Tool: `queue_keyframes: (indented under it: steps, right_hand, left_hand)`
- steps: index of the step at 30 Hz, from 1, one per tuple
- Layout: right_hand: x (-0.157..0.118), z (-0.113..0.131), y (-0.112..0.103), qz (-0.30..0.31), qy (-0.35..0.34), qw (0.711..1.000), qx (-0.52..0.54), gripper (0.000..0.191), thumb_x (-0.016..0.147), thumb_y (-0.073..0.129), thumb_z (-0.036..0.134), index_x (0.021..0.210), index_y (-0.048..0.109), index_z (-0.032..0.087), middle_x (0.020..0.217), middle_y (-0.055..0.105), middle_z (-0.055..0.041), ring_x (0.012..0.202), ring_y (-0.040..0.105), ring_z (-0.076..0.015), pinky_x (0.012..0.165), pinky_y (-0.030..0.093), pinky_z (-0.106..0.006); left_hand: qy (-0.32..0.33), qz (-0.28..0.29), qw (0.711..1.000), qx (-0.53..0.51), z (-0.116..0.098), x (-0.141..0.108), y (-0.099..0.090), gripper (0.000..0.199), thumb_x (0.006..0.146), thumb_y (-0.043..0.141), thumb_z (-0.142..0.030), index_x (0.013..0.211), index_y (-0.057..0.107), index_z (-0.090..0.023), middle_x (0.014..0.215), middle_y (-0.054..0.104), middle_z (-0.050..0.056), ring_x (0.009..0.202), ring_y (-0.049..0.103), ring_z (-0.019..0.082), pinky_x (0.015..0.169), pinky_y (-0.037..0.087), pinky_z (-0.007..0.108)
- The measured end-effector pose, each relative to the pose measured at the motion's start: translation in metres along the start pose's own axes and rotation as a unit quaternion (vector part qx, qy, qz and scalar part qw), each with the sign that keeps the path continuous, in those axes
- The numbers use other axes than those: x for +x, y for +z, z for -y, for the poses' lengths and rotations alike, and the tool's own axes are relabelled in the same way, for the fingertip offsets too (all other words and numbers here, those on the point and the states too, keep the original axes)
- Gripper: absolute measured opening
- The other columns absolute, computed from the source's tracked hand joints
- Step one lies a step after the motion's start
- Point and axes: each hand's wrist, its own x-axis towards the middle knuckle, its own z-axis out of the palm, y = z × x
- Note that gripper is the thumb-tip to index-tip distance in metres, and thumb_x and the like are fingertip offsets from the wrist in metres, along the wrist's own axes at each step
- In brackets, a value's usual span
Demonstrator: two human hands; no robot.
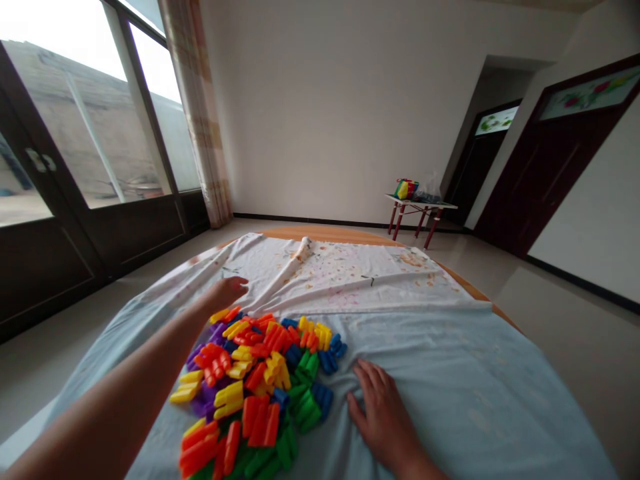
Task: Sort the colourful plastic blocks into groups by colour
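Note:
A heap of plastic toy pieces (255,373) in red, yellow, green, blue and purple lies on the light blue cloth (450,373). Beyond the heap's far left edge, my left hand (231,291) is over the white floral cloth, its fingers curled; whether anything is inside them cannot be seen. My right hand (383,413) rests on the blue cloth just right of the heap, fingers spread and holding nothing.
The cloths cover a round table with an orange wooden edge (325,234). Farther off at the right, a small table (425,203) holds a colourful bag (406,189) and a clear plastic bag. Glass doors and a curtain (200,113) stand at the left.

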Motion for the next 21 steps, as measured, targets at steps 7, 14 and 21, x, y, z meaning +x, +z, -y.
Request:
queue_keyframes:
  steps: [7, 14, 21]
  right_hand:
    - [0.002, 0.001, 0.000, -0.006, 0.002, 1.000, -0.001, 0.040, 0.086, 0.052, 0.033, 0.122, 0.052, 0.016, 0.122, 0.058, -0.0112, 0.115, 0.052, -0.0253, 0.097, 0.045, -0.041]
    - [0.001, 0.000, 0.003, -0.011, 0.001, 1.000, -0.017, 0.039, 0.086, 0.051, 0.034, 0.121, 0.054, 0.015, 0.121, 0.059, -0.0114, 0.114, 0.053, -0.0261, 0.096, 0.046, -0.041]
    - [0.002, 0.000, 0.006, -0.012, 0.002, 1.000, -0.019, 0.039, 0.086, 0.051, 0.034, 0.119, 0.055, 0.014, 0.120, 0.060, -0.0118, 0.113, 0.053, -0.0262, 0.096, 0.046, -0.042]
  left_hand:
    - [-0.061, -0.020, 0.996, 0.059, 0.035, -0.015, 0.030, 0.038, 0.079, 0.058, -0.042, 0.102, 0.061, -0.013, 0.097, 0.066, 0.008, 0.089, 0.061, 0.019, 0.083, 0.049, 0.041]
    - [0.034, 0.040, 0.998, -0.030, 0.011, -0.041, 0.028, 0.046, 0.077, 0.048, -0.045, 0.113, 0.060, -0.020, 0.091, 0.071, 0.003, 0.074, 0.065, 0.016, 0.063, 0.048, 0.025]
    - [0.033, -0.016, 0.999, -0.021, 0.020, -0.035, 0.025, 0.044, 0.084, 0.039, -0.047, 0.108, 0.062, -0.018, 0.093, 0.071, 0.005, 0.084, 0.065, 0.018, 0.075, 0.050, 0.030]
